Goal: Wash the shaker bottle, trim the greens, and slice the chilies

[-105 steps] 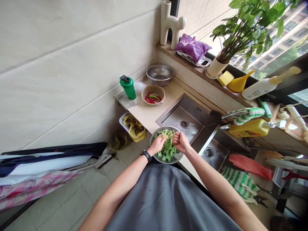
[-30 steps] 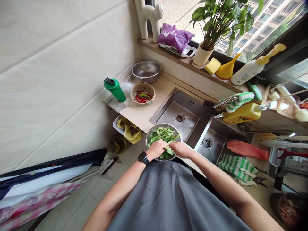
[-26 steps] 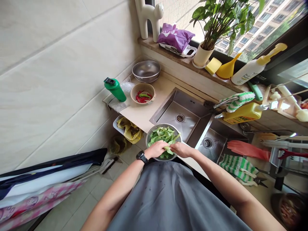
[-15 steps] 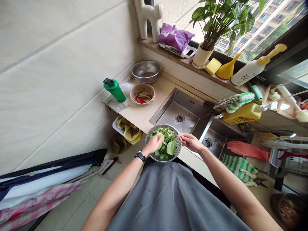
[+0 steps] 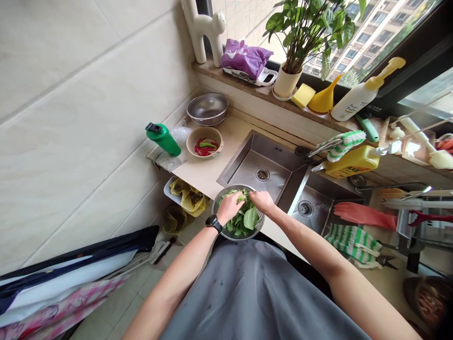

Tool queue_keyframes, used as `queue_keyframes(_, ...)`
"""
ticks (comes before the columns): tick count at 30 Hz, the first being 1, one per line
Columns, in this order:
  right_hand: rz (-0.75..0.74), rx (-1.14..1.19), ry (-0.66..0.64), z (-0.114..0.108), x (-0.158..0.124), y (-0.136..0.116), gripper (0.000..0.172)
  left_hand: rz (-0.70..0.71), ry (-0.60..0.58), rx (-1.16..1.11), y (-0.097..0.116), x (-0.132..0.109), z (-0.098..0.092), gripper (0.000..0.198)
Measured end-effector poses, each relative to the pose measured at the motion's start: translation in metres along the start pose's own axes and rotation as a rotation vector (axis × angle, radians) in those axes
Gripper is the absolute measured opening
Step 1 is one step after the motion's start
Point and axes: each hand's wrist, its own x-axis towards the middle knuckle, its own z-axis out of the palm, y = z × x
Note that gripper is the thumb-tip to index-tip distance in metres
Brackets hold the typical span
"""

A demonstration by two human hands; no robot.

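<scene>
Well, the left hand (image 5: pixel 229 208) and right hand (image 5: pixel 262 201) curl narrowly over the leafy greens (image 5: pixel 246 220), touching them near the far rim of a steel colander (image 5: pixel 226 234). The colander sits at the front edge of the stainless sink (image 5: pixel 249 163). Whether either hand pinches a leaf, I cannot tell.

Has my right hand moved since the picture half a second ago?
Yes. Your right hand has moved left, toward your left hand: it was off to the right of the sink drain, and now sits straight below it in view.
</scene>
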Motion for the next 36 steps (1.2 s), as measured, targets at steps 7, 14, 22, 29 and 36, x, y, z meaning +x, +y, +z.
queue_keyframes(7,0.011,0.115,-0.045,-0.029,-0.026,0.014,0.028,0.008,0.124,-0.159,0.001,-0.017,-0.018,0.013)
queue_keyframes(14,-0.105,0.385,-0.061,-0.056,-0.069,0.016,0.028,0.253,0.139,-0.155,0.033,-0.022,-0.038,0.022)
queue_keyframes(22,-0.132,0.641,-0.04,-0.043,-0.07,-0.009,0.024,0.21,-0.189,0.219,0.041,-0.032,-0.035,0.029)
queue_keyframes(29,-0.184,0.494,-0.008,-0.016,-0.071,-0.022,0.03,0.135,-0.275,0.234,0.033,-0.047,-0.026,0.023)
queue_keyframes(36,-0.273,0.627,0.003,-0.009,-0.069,-0.025,0.031,0.139,-0.268,0.023,0.025,-0.05,-0.02,0.021)
